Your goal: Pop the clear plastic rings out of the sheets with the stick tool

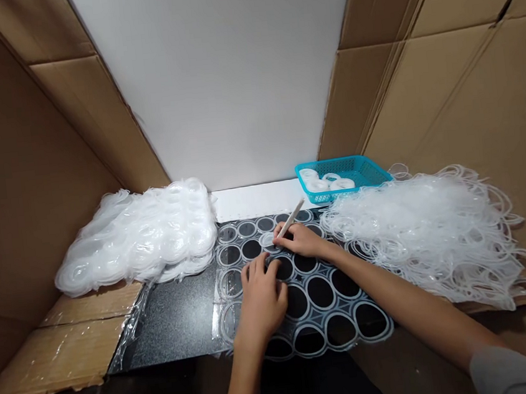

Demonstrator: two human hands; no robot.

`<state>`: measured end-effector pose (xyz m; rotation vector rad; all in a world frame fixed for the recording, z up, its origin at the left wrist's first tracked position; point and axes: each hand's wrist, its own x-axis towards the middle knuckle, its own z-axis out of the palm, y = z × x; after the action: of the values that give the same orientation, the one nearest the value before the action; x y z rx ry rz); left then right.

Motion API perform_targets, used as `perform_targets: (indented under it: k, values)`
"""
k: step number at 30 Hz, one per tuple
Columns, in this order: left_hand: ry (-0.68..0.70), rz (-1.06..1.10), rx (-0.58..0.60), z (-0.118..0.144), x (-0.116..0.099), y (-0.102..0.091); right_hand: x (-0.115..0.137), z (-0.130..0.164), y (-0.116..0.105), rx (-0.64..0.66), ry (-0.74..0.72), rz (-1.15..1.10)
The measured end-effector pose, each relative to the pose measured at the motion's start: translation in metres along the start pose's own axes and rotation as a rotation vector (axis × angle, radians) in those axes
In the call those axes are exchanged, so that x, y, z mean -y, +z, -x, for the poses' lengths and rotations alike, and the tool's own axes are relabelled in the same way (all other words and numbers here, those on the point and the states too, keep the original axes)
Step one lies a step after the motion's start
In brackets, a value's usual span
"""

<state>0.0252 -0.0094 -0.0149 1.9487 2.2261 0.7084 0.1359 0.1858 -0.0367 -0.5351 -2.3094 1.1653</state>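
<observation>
Cardboard walls point(17, 185) enclose a dark worktop point(177, 319) carrying a clear sheet of rings point(322, 316). Left hand point(260, 297) presses flat on it, fingers spread open. Right hand point(301, 240) has fingers closed around a thin white stick point(291, 218), tip on a ring.

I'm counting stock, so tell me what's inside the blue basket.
The blue basket holds several white rings at its left end. Its near wall hides the bottom, so anything lower stays unseen.
</observation>
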Motion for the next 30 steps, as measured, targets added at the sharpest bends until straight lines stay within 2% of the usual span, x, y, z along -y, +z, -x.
perform_targets:
  k: [5,10,12,17,20,22,27,28,30]
  values:
    - [0.011,-0.011,-0.052,-0.003,-0.009,0.018,0.001,-0.004,-0.001,0.015,0.067,-0.132]
    - [0.031,-0.070,-0.059,-0.001,-0.005,0.020,0.004,-0.003,-0.003,0.014,0.052,-0.120]
    - [0.030,-0.089,-0.046,-0.002,-0.005,0.019,0.005,-0.002,-0.003,-0.004,-0.022,-0.080]
    - [0.022,-0.140,-0.011,-0.004,-0.008,0.019,0.000,0.004,0.002,0.052,-0.381,0.177]
    - [0.016,-0.153,-0.001,-0.004,-0.008,0.020,-0.005,-0.002,0.002,0.051,-0.414,0.389]
    - [0.014,-0.154,-0.004,-0.003,-0.008,0.020,-0.007,-0.012,-0.005,0.003,-0.356,0.457]
    - [0.020,-0.122,-0.012,-0.002,-0.008,0.019,-0.008,-0.034,-0.047,-0.333,-0.219,0.346]
    - [0.018,-0.111,-0.017,-0.002,-0.008,0.019,-0.008,-0.033,-0.055,-0.352,-0.210,0.317]
    - [0.017,-0.088,-0.032,-0.003,-0.007,0.018,-0.008,-0.025,-0.065,-0.266,-0.207,0.281]
